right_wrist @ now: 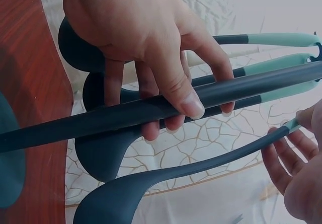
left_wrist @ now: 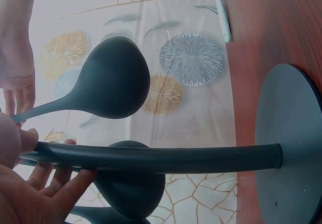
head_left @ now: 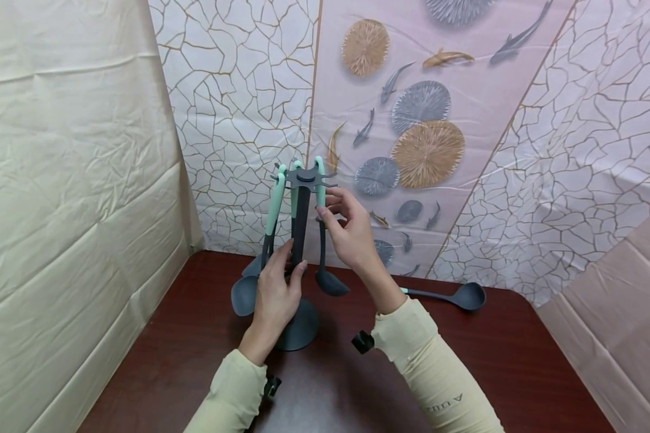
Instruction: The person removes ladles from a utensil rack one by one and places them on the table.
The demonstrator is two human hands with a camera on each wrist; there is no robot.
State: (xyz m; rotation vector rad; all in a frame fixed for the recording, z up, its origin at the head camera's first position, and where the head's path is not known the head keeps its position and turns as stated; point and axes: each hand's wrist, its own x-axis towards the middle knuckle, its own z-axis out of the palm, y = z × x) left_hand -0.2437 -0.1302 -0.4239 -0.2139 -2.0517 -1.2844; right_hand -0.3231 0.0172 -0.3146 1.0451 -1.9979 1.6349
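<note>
A dark utensil stand has a post (left_wrist: 211, 159), a round base (head_left: 299, 328) and a hooked top (head_left: 306, 176). My left hand (head_left: 277, 291) grips the post below its middle, thumb on the near side. With my right hand (head_left: 352, 231) I pinch the mint-green handle of a dark spoon (head_left: 331, 282) just under the hooks, at the stand's right side. The spoon hangs bowl down, and its handle end overlaps a hook in the head view. Several other utensils with green handles (head_left: 274, 207) hang at the left and behind, among them a broad spoon (head_left: 244, 296), partly hidden by my left hand.
A dark ladle (head_left: 468, 296) lies on the brown table (head_left: 466, 373) at the right, its handle partly behind my right forearm. Patterned cloth (head_left: 238, 120) hangs behind the table, with plain cream cloth (head_left: 86, 180) at the left.
</note>
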